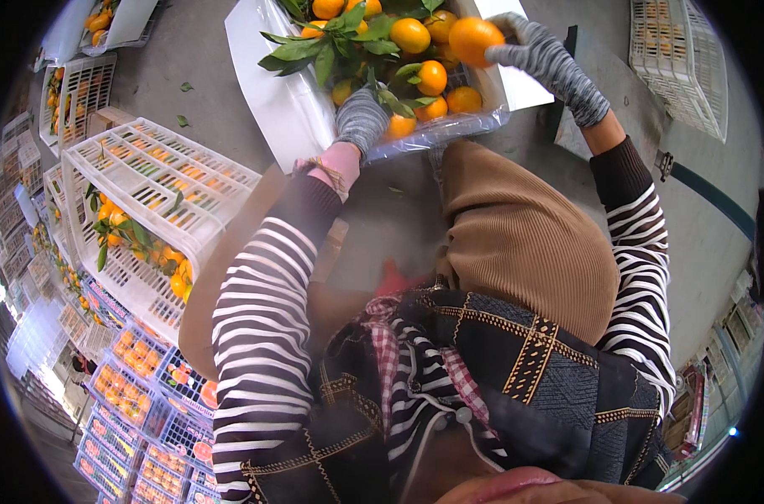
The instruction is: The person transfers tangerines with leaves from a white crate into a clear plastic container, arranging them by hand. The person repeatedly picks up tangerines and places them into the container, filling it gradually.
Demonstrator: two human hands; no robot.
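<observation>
In front of me stands a white box lined with clear plastic. Orange citrus fruits and green leaves fill it. My right hand, in a grey knit glove, grips one large orange citrus fruit above the box's right side. At the near left of the box, my left hand, gloved the same way, reaches down among the fruits and leaves. Leaves and fruit hide its fingers, so whether it holds anything cannot be made out.
A white plastic crate of leafy citrus lies tilted at my left. Below it are stacked printed boxes of fruit. Another white crate stands at the upper right. Loose leaves lie on the concrete floor.
</observation>
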